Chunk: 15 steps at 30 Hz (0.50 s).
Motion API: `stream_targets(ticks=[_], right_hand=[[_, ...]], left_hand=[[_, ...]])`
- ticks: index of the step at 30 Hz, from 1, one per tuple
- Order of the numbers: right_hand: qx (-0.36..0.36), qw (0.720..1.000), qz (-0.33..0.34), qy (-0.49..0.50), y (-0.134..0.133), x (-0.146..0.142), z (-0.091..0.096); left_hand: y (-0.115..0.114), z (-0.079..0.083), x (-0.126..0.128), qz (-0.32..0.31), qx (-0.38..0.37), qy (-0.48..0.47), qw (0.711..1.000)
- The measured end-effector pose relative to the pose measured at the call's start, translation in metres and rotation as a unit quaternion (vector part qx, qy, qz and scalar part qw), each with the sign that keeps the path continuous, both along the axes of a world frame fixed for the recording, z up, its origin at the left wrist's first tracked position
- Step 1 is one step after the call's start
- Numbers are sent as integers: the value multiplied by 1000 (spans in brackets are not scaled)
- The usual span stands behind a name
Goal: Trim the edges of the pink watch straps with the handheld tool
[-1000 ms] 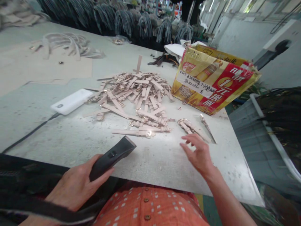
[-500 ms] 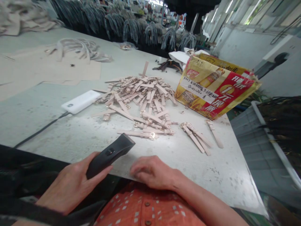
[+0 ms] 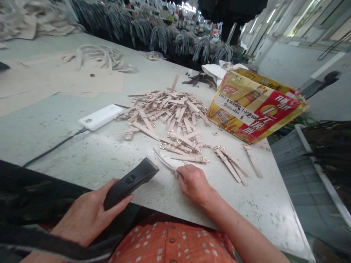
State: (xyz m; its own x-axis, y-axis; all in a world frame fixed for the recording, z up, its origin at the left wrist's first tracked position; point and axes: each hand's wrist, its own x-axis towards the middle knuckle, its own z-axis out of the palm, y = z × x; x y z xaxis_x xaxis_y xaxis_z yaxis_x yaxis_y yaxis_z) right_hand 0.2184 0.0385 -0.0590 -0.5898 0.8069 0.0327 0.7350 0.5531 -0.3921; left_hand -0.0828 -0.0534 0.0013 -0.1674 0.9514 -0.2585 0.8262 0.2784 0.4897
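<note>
My left hand is wrapped round a black hair clipper, whose head points up and to the right. Just right of it, my right hand pinches one end of a pale beige strap; the strap's free end sticks out to the upper left, and the gripped end is hidden by the fingers. Beyond both hands lies a heap of similar beige straps with small gold-coloured buckles. Several more buckled straps lie apart on the right, and a single strap rests beside them.
A white power bank with a black cable lies left of the heap. A yellow and red cardboard box stands at the table's right edge. Beyond that edge is a grey bin. Beige sheets cover the far left.
My right hand has moved up and right from the table's front edge and now holds a strap by one end. The clipper stays in my left hand, nearly still.
</note>
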Motion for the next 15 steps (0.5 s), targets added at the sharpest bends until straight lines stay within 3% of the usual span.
stream_targets(ticks=[3, 6, 8, 13, 15], right_hand=[[-58, 994, 16, 86, -30, 12, -3], [-98, 984, -2, 148, -38, 16, -1], [-66, 988, 5, 137, -30, 12, 4], [-2, 985, 174, 23, 3, -7, 16], [8, 978, 208, -7, 12, -13, 16]], left_hand=[[1, -1, 0, -2, -1, 10, 1000], [2, -6, 0, -8, -7, 13, 1000], [2, -11, -1, -19, -9, 11, 1000], [2, -14, -2, -31, -7, 19, 999], [-1, -10, -1, -14, -2, 17, 1000]])
